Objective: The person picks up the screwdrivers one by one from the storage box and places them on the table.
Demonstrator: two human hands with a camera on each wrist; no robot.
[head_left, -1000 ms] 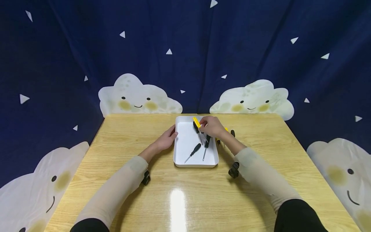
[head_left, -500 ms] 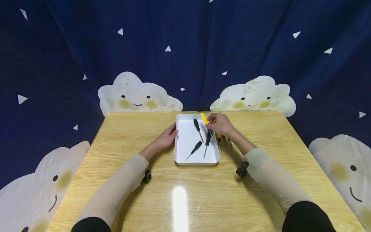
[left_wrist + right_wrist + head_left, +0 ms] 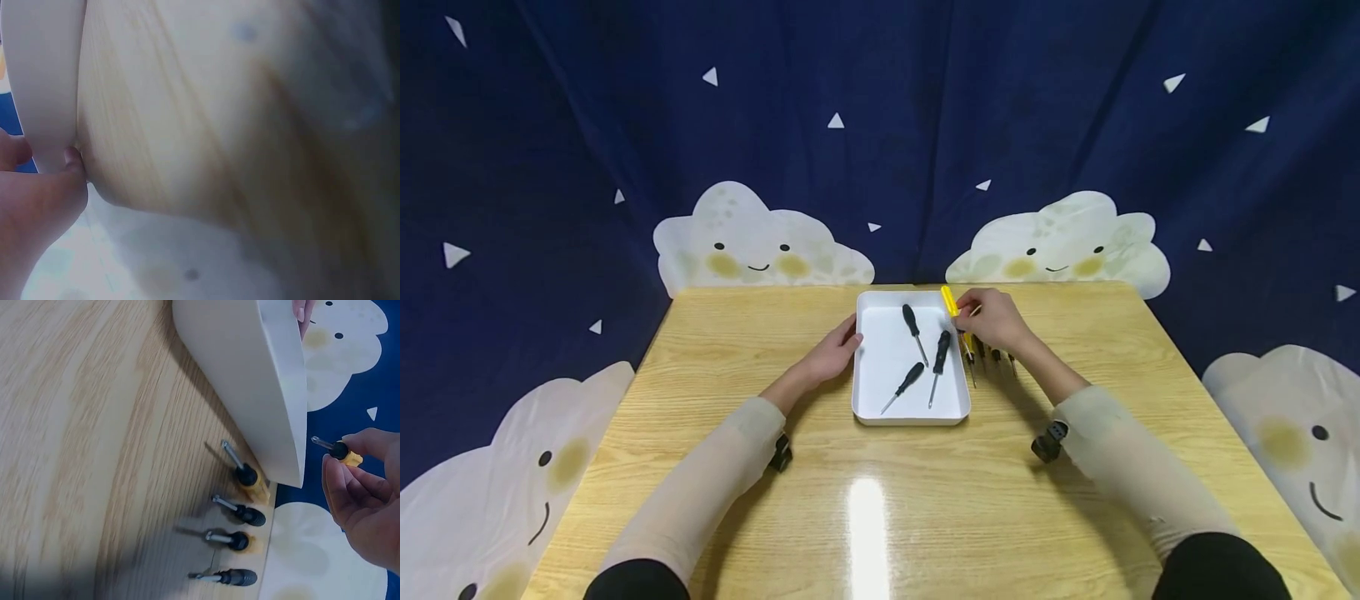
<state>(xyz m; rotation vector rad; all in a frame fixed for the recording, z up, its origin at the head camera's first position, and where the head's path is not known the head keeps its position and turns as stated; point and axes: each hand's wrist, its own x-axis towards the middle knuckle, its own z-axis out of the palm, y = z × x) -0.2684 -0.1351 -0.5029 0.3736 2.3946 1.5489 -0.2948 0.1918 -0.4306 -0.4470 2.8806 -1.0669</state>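
In the head view my left hand [image 3: 829, 352] holds the left wall of a white tray [image 3: 872, 400], its thumb over the rim. The left wrist view shows the thumb and a finger on either side of that wall [image 3: 47, 69]. Three black-handled screwdrivers lie inside: one at the back [image 3: 911, 317], one at the right [image 3: 941, 357], one at the front [image 3: 911, 376]. Just above the tray's right edge, my right hand [image 3: 994, 319] pinches a screwdriver with a yellow handle [image 3: 949, 298]; its black collar and metal tip [image 3: 324, 444] show in the right wrist view.
Several screwdrivers lie in a row on the table right of the tray, among them a yellow-handled one [image 3: 251, 481] closest to it and a black-handled one [image 3: 240, 576] farthest out. Behind the wooden table [image 3: 745, 517] hangs a dark blue curtain [image 3: 880, 67] with clouds.
My right hand has carried the yellow-handled screwdriver rightward, from over the tray's interior to its right edge. My left hand has kept its hold on the tray.
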